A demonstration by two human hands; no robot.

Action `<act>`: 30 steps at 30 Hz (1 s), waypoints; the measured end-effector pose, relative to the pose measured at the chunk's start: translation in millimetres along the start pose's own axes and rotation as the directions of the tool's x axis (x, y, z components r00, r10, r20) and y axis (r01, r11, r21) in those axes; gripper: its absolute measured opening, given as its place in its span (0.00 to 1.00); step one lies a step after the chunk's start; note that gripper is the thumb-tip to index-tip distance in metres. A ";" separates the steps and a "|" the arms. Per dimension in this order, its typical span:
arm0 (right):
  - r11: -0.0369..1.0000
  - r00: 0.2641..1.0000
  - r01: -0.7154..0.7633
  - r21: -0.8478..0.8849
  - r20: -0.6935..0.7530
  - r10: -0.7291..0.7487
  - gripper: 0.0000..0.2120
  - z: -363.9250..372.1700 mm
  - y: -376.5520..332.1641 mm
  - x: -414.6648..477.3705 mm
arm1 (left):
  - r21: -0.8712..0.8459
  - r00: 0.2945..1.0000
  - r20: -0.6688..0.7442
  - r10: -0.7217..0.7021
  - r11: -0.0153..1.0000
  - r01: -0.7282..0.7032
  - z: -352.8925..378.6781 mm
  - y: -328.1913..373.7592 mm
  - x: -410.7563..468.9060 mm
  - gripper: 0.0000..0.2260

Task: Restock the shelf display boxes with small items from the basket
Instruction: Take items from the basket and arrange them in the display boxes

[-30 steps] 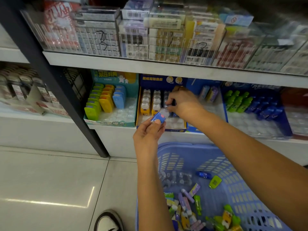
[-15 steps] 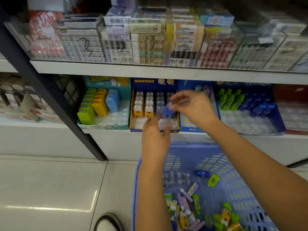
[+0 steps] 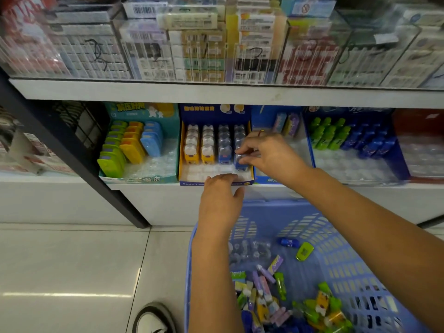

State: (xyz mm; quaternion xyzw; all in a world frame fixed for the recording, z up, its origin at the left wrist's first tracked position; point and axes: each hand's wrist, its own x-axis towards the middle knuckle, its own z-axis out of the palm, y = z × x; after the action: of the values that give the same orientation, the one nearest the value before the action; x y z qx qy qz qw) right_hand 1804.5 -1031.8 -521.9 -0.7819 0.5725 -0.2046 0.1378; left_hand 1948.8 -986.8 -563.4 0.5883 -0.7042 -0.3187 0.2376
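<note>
A dark blue display box [image 3: 192,182] on the lower shelf holds rows of yellow and blue small items under clear domes. My right hand [image 3: 269,155] pinches a blue item [image 3: 241,164] at the front of the box's rightmost row. My left hand [image 3: 219,200] rests at the box's front edge with fingers slightly spread, holding nothing. Below my arms stands the blue plastic basket [image 3: 341,265], with several small coloured items [image 3: 264,294] lying in its bottom.
A teal box [image 3: 141,180] with green, orange and blue items stands left of the dark blue box. A box of green and blue items [image 3: 348,140] stands to the right. Above is a shelf [image 3: 216,92] of clear bins. A black post [image 3: 72,152] runs diagonally at left. A shoe [image 3: 153,318] rests on the tiled floor.
The blue item passed from between both hands to my right hand, which moved it into the box's rightmost row. My left hand let go and dropped to the box's front edge.
</note>
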 end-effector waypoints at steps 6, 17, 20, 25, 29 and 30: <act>0.997 0.997 -0.075 -0.007 0.011 0.075 0.11 0.3 -0.7 2.9 | -0.050 0.994 -0.103 0.035 0.998 -0.041 -0.9 7.6 -3.1 0.12; 0.954 0.921 -0.301 0.002 0.259 0.290 0.05 -8.4 49.0 -115.7 | 0.107 0.924 0.358 -0.132 0.989 0.100 68.1 10.2 -29.6 0.11; 0.895 0.698 -0.372 -0.245 0.562 0.444 0.12 35.6 84.5 -159.7 | 0.257 0.760 0.622 -0.189 0.966 0.030 121.8 -3.3 -54.1 0.12; 0.878 0.366 -0.288 -0.383 0.803 0.471 0.30 105.8 121.1 -223.8 | 0.430 0.457 0.827 -0.326 0.892 -0.142 186.0 -39.7 -109.1 0.27; 0.906 0.297 -0.130 -0.403 0.856 0.423 0.27 134.9 134.2 -252.4 | 0.421 0.412 0.864 -0.290 0.864 -0.275 194.8 -58.3 -116.8 0.31; 0.905 0.307 -0.111 -0.410 0.852 0.424 0.26 140.0 136.4 -256.6 | 0.407 0.402 0.875 -0.271 0.861 -0.306 194.8 -60.3 -116.4 0.30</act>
State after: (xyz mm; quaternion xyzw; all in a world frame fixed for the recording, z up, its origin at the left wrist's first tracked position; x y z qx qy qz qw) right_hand 1690.1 -832.1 -747.8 -0.6612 0.5379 0.3804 0.3589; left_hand 1874.1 -846.1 -735.9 0.3482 -0.7800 -0.3866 -0.3476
